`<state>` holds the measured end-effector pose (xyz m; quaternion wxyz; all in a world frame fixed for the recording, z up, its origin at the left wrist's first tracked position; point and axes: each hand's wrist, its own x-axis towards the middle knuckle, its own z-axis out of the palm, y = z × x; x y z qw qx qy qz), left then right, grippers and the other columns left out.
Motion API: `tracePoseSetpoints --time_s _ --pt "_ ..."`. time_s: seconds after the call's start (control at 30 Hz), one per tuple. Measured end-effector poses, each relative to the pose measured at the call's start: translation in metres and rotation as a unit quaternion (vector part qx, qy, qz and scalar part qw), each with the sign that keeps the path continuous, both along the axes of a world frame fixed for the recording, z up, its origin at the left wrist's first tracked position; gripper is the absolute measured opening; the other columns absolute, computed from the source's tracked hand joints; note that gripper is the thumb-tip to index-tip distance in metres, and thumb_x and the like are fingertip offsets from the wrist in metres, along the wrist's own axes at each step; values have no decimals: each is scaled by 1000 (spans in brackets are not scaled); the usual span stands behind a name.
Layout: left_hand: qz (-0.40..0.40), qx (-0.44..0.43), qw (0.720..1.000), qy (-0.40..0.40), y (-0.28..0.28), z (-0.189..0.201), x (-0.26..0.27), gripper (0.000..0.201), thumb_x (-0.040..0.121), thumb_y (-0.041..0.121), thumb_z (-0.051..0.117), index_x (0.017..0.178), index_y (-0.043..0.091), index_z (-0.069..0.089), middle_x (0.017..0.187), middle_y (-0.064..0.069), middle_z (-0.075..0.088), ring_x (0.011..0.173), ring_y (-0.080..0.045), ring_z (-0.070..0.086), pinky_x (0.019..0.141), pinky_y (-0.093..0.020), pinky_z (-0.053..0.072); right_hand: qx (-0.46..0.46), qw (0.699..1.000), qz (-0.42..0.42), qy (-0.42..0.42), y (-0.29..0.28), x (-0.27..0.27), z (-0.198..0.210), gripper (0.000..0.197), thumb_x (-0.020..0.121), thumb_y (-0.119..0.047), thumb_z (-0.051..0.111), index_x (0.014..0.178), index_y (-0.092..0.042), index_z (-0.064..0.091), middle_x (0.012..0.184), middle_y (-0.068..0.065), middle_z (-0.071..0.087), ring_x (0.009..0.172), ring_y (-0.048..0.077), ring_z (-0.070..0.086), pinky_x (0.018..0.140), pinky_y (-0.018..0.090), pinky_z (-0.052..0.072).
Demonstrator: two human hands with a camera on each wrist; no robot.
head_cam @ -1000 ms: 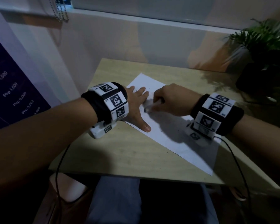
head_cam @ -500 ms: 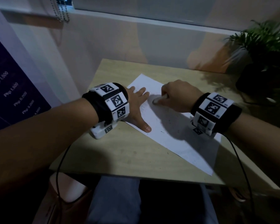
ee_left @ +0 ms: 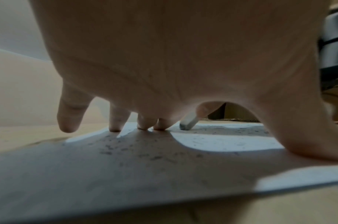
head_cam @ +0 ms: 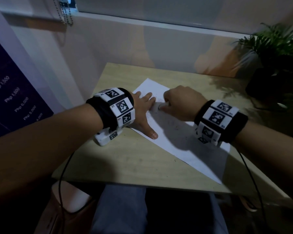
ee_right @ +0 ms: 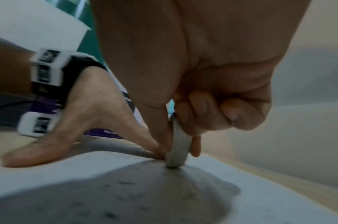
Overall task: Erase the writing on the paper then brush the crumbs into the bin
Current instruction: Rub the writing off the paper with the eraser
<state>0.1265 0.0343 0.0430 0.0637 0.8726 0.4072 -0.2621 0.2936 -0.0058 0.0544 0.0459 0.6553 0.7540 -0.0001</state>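
Pale wooden table (head_cam: pixel 128 166) under a window sill, potted green plant (head_cam: pixel 277 53) off its far right corner. White paper sheet (head_cam: pixel 184 146) lay diagonal on it, flecked with dark crumbs (ee_left: pixel 154 157). Left hand (head_cam: pixel 143 112) pressed flat, fingers spread; right hand (head_cam: pixel 181 103) pinched a white eraser (ee_right: pixel 178 150) onto the sheet.

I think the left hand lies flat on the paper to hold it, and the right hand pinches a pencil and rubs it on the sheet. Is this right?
Not a pencil. The right wrist view shows the right hand pinching a white eraser, its tip on the paper. The left hand does lie flat on it.
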Motion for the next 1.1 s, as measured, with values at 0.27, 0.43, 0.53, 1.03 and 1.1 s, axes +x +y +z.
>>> tracePoseSetpoints --time_s 0.27,0.43,0.53,1.03,1.1 --pt "-5 3 1000 -6 1 -3 -3 140 63 98 52 161 25 -18 168 5 -24 157 -27 -11 125 -51 6 -45 998 -22 36 19 13 5 46 88 -63 61 78 -18 63 78 4 63 75 27 60 70 37 52" --pt "-3 -3 1000 -11 4 -4 -3 142 61 100 52 160 27 -19 167 5 -25 157 -26 -11 124 -52 5 -5 1000 -13 -19 25 14 1 43 94 -51 59 87 -10 64 83 8 62 75 29 60 63 33 47" --pt "-6 -1 1000 -9 3 -3 -3 142 62 98 53 161 24 -18 168 4 -24 157 -27 -10 124 -51 7 -22 1000 14 3 15 9 -2 37 92 -51 61 85 -14 62 79 4 59 75 28 58 61 32 42" --pt "-9 3 1000 4 4 -6 -4 143 58 103 45 159 27 -22 166 7 -28 157 -25 -12 125 -51 3 -41 997 -31 49 36 31 2 48 87 -61 65 75 -15 64 77 5 64 73 26 59 66 37 48" --pt "-7 -5 1000 6 3 -6 -3 143 57 103 44 159 27 -22 166 6 -29 157 -26 -13 124 -51 1 -29 998 -48 37 41 38 2 53 88 -61 64 76 -9 65 78 10 66 72 30 61 66 38 49"
